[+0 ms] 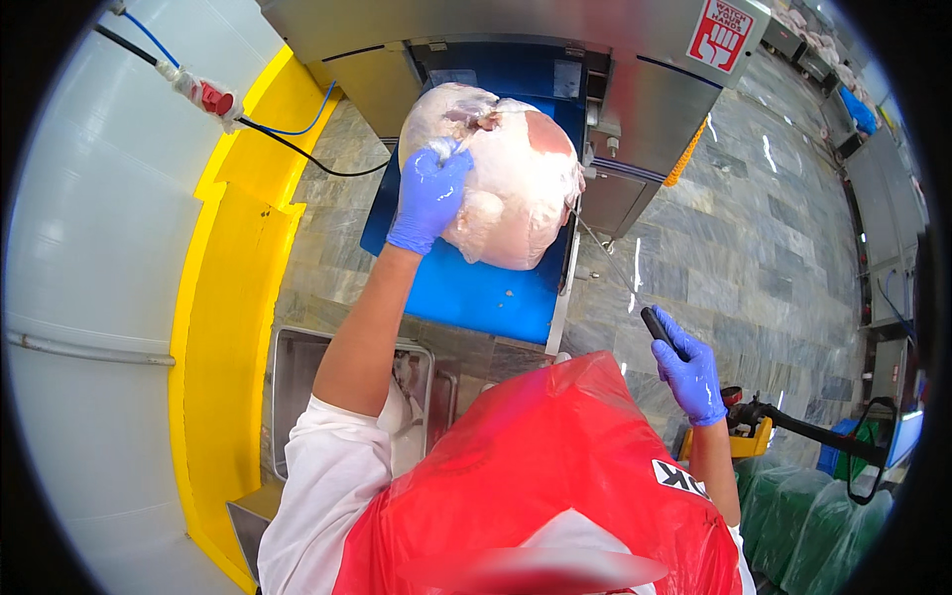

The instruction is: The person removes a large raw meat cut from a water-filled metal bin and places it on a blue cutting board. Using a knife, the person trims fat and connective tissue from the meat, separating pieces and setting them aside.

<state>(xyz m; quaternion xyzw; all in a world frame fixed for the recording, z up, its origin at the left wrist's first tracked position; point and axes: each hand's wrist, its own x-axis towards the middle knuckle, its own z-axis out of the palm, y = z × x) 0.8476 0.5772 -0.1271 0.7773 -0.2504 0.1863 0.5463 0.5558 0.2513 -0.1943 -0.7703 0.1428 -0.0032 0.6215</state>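
Observation:
A large pale piece of raw meat (506, 203) with pink patches rests on the blue conveyor belt (501, 297) at the upper middle. My left hand (431, 193), in a blue glove, grips the meat's left side with fingers bent into it. My right hand (689, 367), also gloved, is to the right of the belt, wrapped round the black handle of a long, slim metal tool (620, 266), probably a knife. The tool's far end reaches the meat's right side; whether it touches is unclear.
A steel machine (654, 124) spans the belt's far end. A yellow barrier (208, 337) and cabled plug (216, 99) are left. A metal container (283, 367) is below the belt. At lower right are a pallet jack (813, 426) and plastic-covered green bins (793, 516).

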